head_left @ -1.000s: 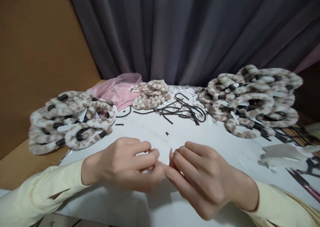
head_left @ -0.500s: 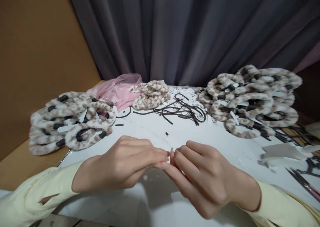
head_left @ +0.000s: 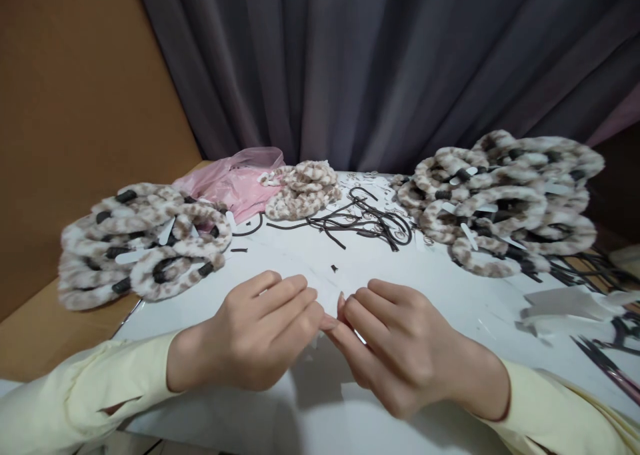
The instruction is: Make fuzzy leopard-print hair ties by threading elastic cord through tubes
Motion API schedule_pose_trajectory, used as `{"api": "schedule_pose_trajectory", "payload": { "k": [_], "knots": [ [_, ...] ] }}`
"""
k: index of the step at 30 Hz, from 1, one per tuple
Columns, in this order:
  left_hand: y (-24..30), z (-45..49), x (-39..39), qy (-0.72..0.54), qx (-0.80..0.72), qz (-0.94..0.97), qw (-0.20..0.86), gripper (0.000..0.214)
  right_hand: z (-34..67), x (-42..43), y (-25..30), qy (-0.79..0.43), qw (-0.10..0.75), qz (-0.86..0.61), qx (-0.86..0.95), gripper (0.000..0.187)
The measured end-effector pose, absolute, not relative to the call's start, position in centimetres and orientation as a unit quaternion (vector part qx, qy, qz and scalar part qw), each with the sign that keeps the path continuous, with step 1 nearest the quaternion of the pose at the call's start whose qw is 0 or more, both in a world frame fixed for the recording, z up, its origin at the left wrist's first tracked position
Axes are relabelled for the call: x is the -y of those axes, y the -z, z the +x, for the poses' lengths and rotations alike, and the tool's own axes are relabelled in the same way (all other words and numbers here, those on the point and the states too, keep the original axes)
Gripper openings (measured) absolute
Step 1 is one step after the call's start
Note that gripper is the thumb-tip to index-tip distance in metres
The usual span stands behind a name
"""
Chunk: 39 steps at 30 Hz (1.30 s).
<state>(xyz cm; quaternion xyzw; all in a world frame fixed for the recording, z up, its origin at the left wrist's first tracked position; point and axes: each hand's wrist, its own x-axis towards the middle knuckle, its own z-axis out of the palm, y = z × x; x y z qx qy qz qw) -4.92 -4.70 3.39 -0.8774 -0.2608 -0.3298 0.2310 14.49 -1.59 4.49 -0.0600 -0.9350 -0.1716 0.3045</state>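
Observation:
My left hand (head_left: 255, 331) and my right hand (head_left: 400, 348) meet fingertip to fingertip low over the white table (head_left: 310, 261), both with fingers curled together in a pinch. Something small and pale sits between the fingertips; I cannot make out what it is. Both wrists wear pale yellow sleeves. A pile of fuzzy leopard-print rings with dark bands (head_left: 140, 241) lies to the left of my left hand, and a bigger pile of the same rings (head_left: 505, 201) lies beyond my right hand.
A smaller heap of fuzzy pieces (head_left: 303, 188) and a pink plastic bag (head_left: 235, 181) lie at the back. Dark cords (head_left: 360, 225) tangle mid-table. White paper scraps (head_left: 565, 308) and scissors (head_left: 607, 365) are at the right. A grey curtain hangs behind.
My left hand's fingers shifted from a tight pinch to lying folded over the fingertips of the right, and both hands edged slightly nearer. The piles stayed still.

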Motion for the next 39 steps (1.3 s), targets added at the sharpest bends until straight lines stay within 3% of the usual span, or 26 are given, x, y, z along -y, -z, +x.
{"api": "schedule_pose_trajectory", "payload": {
  "k": [4, 18, 29, 39],
  "knots": [
    [-3.6, -5.0, 4.1, 0.303, 0.213, -0.9, 0.23, 0.009, 14.4, 1.6, -4.5, 0.147, 0.295, -0.077, 0.941, 0.028],
    [-4.5, -5.9, 3.3, 0.242, 0.212, -0.945, -0.06, 0.024, 14.4, 1.7, -4.2, 0.123, 0.273, -0.074, 0.951, 0.03],
    [-4.8, -6.0, 3.0, 0.244, 0.214, -0.946, 0.01, 0.021, 14.3, 1.4, -4.3, 0.138, 0.278, -0.077, 0.947, 0.029],
    [-4.2, -6.3, 3.4, 0.337, 0.221, -0.915, -0.015, 0.017, 14.4, 1.6, -4.9, 0.119, 0.289, -0.064, 0.948, 0.026]
  ]
}}
